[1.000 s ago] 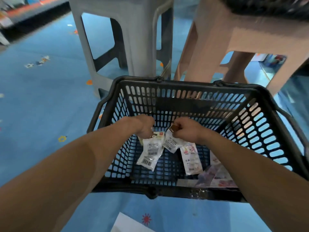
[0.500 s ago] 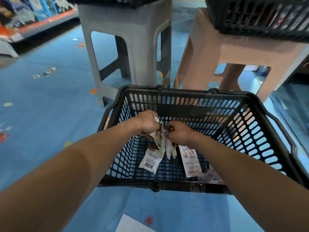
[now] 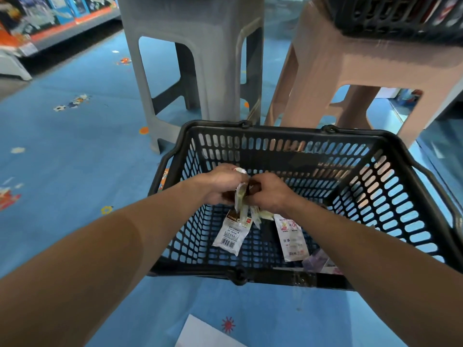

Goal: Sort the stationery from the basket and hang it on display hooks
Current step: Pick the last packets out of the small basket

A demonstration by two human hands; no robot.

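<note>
Two plastic stools right behind the black basket (image 3: 295, 136): grey stool (image 3: 200, 46) off the far-left corner, pinkish stool (image 3: 350, 58) off the far-right one, with a second black basket (image 3: 390, 16) parked on top of it. Blue patterned floor (image 3: 62, 159) all around, shop shelving (image 3: 50, 23) way off to the far left of the basket. White sheet of paper (image 3: 198, 334) on the floor just past the near rim. Nothing between the hands and the basket's open top, pretty clear reach.

Both forearms stretched forward and down over the near rim, meeting roughly mid-basket, knuckles up. Left hand (image 3: 220, 186) clenched around the tops of a small bunch of packets (image 3: 241, 204), dangling above the basket floor. Right hand (image 3: 270, 194) pressed right up against it, fingers pinched on the same bunch at the top edge. Lowest hanging one is a white barcode packet (image 3: 229, 234).

Count-wise: two baskets, two stools, two hands. In the bunch, maybe three or four packets, too crumpled together to say for sure. One more loose packet (image 3: 290, 237) flat on the basket floor under the right wrist, plus a purplish packet (image 3: 320, 261) or two by the near-right corner, partly hidden by the arm.
</note>
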